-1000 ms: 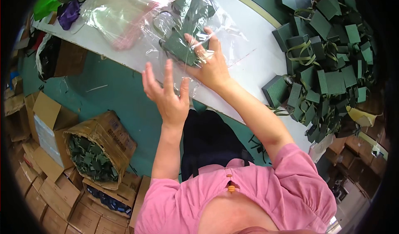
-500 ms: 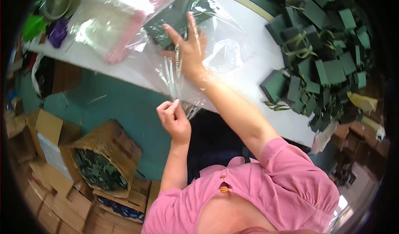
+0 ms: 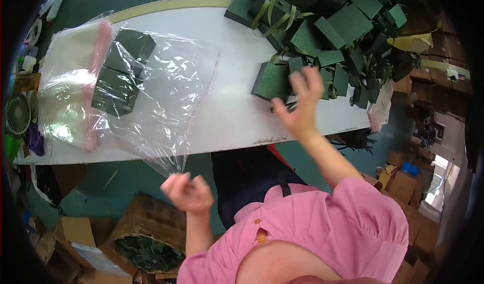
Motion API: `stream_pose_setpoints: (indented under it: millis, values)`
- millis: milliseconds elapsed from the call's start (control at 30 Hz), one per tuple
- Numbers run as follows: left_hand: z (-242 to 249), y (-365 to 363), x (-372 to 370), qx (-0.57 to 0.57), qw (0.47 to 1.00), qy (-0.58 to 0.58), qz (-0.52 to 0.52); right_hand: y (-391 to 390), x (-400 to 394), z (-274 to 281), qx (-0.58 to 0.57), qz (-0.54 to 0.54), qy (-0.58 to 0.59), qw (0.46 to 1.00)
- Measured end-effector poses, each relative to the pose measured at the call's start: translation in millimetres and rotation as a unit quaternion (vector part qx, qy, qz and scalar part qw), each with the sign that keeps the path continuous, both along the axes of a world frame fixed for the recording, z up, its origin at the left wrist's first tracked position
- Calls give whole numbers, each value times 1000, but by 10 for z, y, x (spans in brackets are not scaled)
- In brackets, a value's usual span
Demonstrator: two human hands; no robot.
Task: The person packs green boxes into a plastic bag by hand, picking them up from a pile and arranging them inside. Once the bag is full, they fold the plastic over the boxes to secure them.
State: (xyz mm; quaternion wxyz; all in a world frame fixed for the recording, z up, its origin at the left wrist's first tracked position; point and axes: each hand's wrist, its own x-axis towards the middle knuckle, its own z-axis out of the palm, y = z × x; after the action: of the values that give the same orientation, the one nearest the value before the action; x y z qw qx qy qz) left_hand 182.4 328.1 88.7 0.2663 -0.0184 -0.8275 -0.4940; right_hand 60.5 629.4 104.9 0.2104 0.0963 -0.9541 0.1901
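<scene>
Just freed right hand [image 3: 305, 102] from clear bag [image 3: 174, 77], leaving 2 green boxes [image 3: 116, 90] inside, now loose-fingered at box pile [image 3: 351, 23] right of bag, pinching its edge with left hand [image 3: 190, 194].

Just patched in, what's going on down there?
The left hand grips the gathered edge of a clear plastic bag, just off the front of the white table. Dark green boxes lie inside the bag. The right hand, fingers spread, is at the near side of a pile of ribboned boxes; whether it touches one is unclear.
</scene>
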Motion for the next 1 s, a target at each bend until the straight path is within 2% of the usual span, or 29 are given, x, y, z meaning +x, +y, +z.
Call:
stream_pose_setpoints:
  millis: [33, 67, 133, 233, 333, 433, 500, 533, 567, 667, 733, 767, 800, 833, 933, 1000]
  values:
    - [132, 224, -137, -46, 997, -50, -48, 247, -35, 88, 53, -37, -30, 997]
    - [231, 544, -382, -42, 993, -71, -89, 453, -70, 83, 53, -25, -79, 995]
    - [86, 1102, -742, -79, 976, -104, -176, 750, -134, 60, 53, 1, -173, 983]
    - [-50, 1725, -1257, -143, 961, -132, -195, 912, -174, 266, -201, -99, -214, 951]
    - [-328, 1871, -1388, -161, 957, -175, -163, 1116, -126, 251, -497, -129, -271, 814]
    - [-333, 1504, -1183, -197, 951, -224, -85, 794, 0, 424, -701, -226, -298, 607]
    - [-247, 1240, -948, -211, 947, -241, -30, 553, 99, 488, -680, -222, -426, 555]
    - [-206, 1145, -845, -218, 944, -248, -5, 444, 151, 234, -699, -140, -440, 546]
    - [-170, 1088, -743, -213, 942, -259, 7, 399, 280, 171, -739, -138, -469, 464]
    - [-122, 999, -540, -187, 941, -280, 32, 463, 294, 223, -568, -127, -681, 444]
    - [-123, 954, -470, -168, 945, -281, 28, 542, 307, 215, -344, 14, -592, 729]
    - [-134, 928, -440, -154, 949, -274, 31, 589, 249, 203, -222, 119, -441, 861]
    - [-150, 903, -410, -140, 953, -267, 35, 609, 161, 185, -86, 218, -261, 937]
    - [-165, 901, -385, -125, 957, -260, 42, 520, -133, 317, -24, 302, -195, 933]
    - [-172, 895, -313, -61, 947, -313, 38, 535, -587, -15, 96, 443, -250, 855]
    - [-161, 909, -301, -35, 947, -318, 35, 615, -724, 5, 104, 415, -263, 865]
